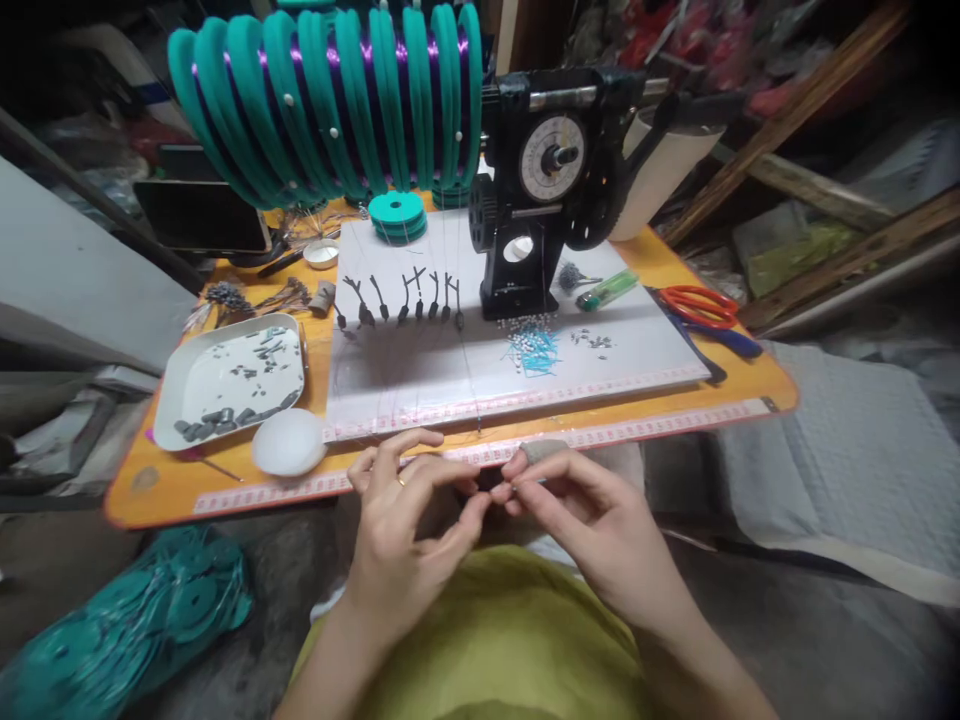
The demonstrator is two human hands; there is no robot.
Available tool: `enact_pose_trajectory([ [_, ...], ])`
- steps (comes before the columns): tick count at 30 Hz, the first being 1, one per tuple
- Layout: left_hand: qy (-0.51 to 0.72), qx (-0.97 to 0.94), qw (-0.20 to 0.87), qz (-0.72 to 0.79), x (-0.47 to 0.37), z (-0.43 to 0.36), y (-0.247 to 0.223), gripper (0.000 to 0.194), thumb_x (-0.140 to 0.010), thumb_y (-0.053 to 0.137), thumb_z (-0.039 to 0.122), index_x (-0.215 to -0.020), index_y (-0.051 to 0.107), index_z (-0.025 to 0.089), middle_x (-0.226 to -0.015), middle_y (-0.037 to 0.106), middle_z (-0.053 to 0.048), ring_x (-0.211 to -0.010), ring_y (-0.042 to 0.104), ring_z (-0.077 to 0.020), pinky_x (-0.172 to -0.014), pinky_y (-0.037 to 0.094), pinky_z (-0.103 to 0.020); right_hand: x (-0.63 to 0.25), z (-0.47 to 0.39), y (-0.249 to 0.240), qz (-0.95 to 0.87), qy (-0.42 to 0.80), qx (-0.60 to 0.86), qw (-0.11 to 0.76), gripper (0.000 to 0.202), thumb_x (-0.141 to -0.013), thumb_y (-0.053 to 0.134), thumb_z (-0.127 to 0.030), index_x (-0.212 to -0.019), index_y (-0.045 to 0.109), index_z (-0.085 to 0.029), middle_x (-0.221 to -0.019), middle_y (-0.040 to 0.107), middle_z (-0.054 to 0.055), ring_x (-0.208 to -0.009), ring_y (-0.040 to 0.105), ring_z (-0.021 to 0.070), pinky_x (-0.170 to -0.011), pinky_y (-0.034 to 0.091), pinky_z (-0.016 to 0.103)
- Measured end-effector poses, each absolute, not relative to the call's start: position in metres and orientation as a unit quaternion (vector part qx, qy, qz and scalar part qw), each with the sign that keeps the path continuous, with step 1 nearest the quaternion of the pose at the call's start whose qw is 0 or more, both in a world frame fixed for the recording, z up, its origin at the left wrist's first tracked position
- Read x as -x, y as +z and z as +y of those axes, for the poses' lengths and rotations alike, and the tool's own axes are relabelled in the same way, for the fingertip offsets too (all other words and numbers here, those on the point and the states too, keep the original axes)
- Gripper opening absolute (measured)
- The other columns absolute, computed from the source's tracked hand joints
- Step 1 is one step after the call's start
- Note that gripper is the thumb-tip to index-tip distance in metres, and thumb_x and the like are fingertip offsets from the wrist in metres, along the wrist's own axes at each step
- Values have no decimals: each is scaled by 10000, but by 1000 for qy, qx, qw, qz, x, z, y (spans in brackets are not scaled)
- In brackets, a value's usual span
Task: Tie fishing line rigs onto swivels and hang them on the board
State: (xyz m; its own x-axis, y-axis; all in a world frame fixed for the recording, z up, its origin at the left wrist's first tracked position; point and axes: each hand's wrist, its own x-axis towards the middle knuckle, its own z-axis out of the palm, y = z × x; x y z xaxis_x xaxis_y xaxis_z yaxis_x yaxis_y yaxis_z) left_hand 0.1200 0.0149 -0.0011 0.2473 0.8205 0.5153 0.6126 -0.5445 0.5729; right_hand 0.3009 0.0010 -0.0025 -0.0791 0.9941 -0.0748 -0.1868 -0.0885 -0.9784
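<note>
My left hand (420,500) and my right hand (581,500) meet at the fingertips just in front of the table's near edge. A pinch of my left thumb and finger closes on something too small to make out. Between my right thumb and forefinger is a thin, light-blue sliver. Beyond them, a white board (412,370) carries a row of dark twig-like pieces (405,310), a pile of light-blue sticks (534,352) with small white beads, and some silvery bits (596,342). Fine threads run down from large teal spools (330,110).
A black machine with a dial (553,157) stands on the board. Left are a white tray (169,400) of grey pieces and a white bowl (289,443). Red-handled scissors (701,305) lie right. A ruler strip (255,493) lines the front edge. A bag of teal spools (142,630) is lower left.
</note>
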Motion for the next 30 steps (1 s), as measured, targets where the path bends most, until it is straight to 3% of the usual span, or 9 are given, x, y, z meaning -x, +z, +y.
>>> enact_pose_trajectory([
  [3, 413, -784, 142, 441, -120, 14, -2, 186, -824, 689, 59, -876, 658, 235, -744, 733, 26, -929, 576, -230, -867, 330, -435, -300, 0, -3, -456, 574, 458, 503, 67, -875, 707, -260, -835, 707, -206, -974, 676, 34, -804, 711, 126, -763, 603, 217],
  [9, 438, -784, 142, 417, -125, 12, -2, 199, -811, 708, 39, -904, 687, 214, -756, 718, 12, -808, 612, -186, -809, 343, -397, -296, -2, -5, -501, 541, 467, 489, 49, -892, 684, -240, -851, 705, -221, -980, 665, 40, -894, 689, 145, -785, 592, 231],
  [15, 448, -784, 158, 400, -123, 12, -4, 265, -817, 679, 0, -981, 654, 207, -758, 711, 28, -669, 626, -135, -765, 344, -365, -297, -2, -3, -504, 535, 466, 493, 26, -893, 671, -213, -879, 693, -210, -989, 632, 37, -787, 707, 127, -747, 619, 244],
  [30, 431, -759, 234, 428, -127, 9, -3, 176, -834, 601, 38, -813, 573, 211, -718, 605, 40, -662, 559, -130, -769, 338, -367, -294, -4, 0, -553, 516, 458, 467, 131, -919, 633, -252, -799, 644, -201, -957, 664, 37, -888, 670, 159, -745, 537, 264],
])
